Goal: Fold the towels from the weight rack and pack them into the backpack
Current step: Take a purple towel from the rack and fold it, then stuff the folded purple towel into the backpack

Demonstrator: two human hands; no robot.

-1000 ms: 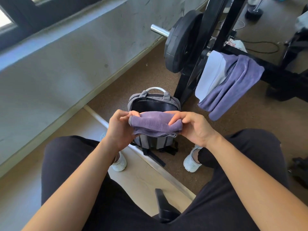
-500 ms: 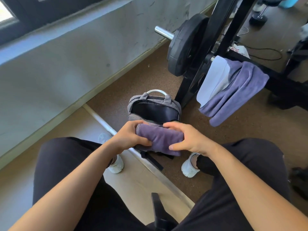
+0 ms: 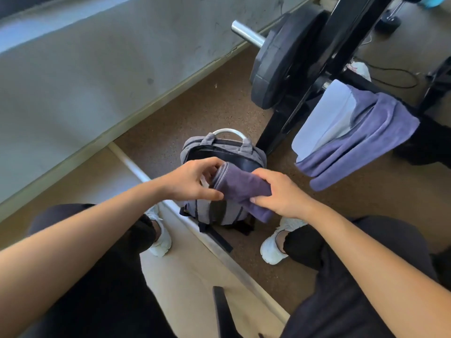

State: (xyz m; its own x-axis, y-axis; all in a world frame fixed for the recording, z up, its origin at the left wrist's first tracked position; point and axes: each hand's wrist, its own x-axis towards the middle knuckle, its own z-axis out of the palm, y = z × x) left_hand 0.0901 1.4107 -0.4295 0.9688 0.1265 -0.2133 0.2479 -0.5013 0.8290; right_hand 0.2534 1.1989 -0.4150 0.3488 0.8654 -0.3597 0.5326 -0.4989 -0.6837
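While folded into a thick, plush bundle over the open grey fabric backpack (image 3: 220, 148), the purple towel (image 3: 240, 189) slants its long axis down-right. The right hand (image 3: 280, 195) curls its fingers round the lower end, and the left hand (image 3: 192, 179) seemingly pinches the stitched upper end.

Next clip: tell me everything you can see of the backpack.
The backpack is grey fabric with a pale arched top handle and black straps trailing at its base. It stands upright on the brown floor, between the person's white shoes and beside the black rack upright. Its main compartment is unzipped, showing a dark lining. A folded purple towel, held by the left hand and right hand, hides its upper front; whether they touch cannot be told.
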